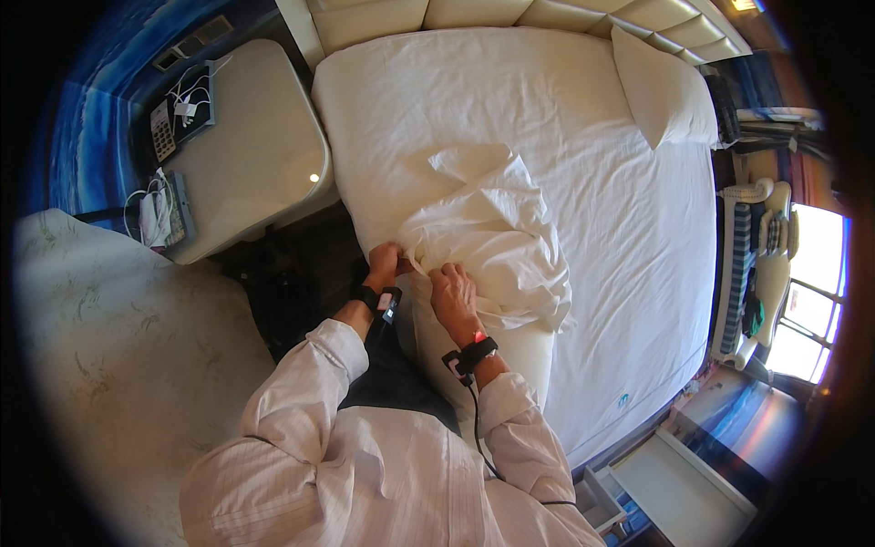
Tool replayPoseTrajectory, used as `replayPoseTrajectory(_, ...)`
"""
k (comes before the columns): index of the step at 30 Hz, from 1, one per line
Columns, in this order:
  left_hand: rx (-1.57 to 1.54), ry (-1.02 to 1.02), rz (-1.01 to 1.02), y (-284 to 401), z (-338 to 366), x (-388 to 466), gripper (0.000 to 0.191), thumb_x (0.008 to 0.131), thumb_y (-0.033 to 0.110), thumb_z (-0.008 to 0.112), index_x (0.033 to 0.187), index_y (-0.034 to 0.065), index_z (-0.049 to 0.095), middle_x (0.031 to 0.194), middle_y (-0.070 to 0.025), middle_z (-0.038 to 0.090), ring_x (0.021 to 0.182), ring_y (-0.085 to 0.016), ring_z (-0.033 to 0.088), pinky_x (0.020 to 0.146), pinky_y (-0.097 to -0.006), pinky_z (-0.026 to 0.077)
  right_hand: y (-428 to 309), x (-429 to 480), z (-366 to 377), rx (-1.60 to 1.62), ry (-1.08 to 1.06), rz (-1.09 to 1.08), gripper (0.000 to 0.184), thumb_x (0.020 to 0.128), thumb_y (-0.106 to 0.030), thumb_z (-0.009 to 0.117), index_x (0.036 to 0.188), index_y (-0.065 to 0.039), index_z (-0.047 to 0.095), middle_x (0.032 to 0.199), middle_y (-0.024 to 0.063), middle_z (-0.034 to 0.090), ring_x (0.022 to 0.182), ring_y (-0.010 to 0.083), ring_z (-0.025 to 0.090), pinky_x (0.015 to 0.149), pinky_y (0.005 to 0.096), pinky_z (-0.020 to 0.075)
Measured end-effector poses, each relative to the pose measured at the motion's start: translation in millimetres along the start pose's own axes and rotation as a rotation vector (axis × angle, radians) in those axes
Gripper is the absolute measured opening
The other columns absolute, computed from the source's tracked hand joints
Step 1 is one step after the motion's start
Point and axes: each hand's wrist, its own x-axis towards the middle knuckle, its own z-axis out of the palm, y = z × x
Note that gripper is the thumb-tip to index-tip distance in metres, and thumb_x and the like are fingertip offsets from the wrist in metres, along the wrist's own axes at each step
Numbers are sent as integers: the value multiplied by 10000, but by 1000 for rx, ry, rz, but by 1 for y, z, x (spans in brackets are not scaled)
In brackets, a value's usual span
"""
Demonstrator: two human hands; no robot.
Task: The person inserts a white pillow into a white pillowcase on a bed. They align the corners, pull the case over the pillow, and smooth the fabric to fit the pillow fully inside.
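A crumpled white pillowcase (502, 236) lies bunched over the far part of a pillow (516, 355) on the near side of the bed. The pillow's near part shows bare, reaching back beneath my right forearm. My left hand (388, 262) pinches the pillowcase's edge at its left corner. Just to the right, my right hand (452, 294) grips the same edge, with its fingers curled into the cloth. Some fingertips of both hands are hidden by the fabric. Both wrists carry black straps with small devices.
A white fitted sheet (636, 267) covers the bed, and a second pillow (666, 89) rests by the padded headboard (478, 14). At left stands a bedside table (253, 137) with cables and a phone (163, 130). Another mattress (137, 369) is at lower left.
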Motion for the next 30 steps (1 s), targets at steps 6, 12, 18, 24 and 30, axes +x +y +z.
replayPoseTrajectory(6,-319,-251,-4,4,10,5,149,968,129,645,1028,2,696,985,-136,715,886,-304,758,774,-441,667,0,-5,0,107,57,46,115,848,-35,657,934,-53,732,959,152,652,982,392,648,840,517,544)
replayPoseTrajectory(12,-154,-141,49,-6,24,8,115,913,107,757,961,18,703,930,-76,711,800,-216,703,742,-378,613,0,-12,-12,144,69,18,152,867,-37,655,978,-57,756,963,153,654,969,396,659,841,509,548)
replayPoseTrajectory(18,280,66,253,-7,31,0,338,841,221,887,715,-3,667,717,-52,673,654,-167,633,585,-365,496,2,-24,-22,108,44,46,172,893,-33,695,1048,-51,768,968,149,666,968,381,669,851,487,553)
replayPoseTrajectory(24,511,172,-57,-11,36,-14,465,872,406,854,679,17,688,622,-37,617,541,-206,564,534,-407,465,-2,-31,-27,94,46,71,245,865,18,639,1087,-45,722,953,156,637,962,398,663,839,503,555)
replayPoseTrajectory(30,466,-161,23,-8,7,-42,431,1041,440,684,1177,32,720,1077,-104,737,907,-244,712,765,-419,575,-6,-42,-51,384,114,-53,268,855,32,746,1111,-46,762,962,139,697,978,372,689,874,469,561)
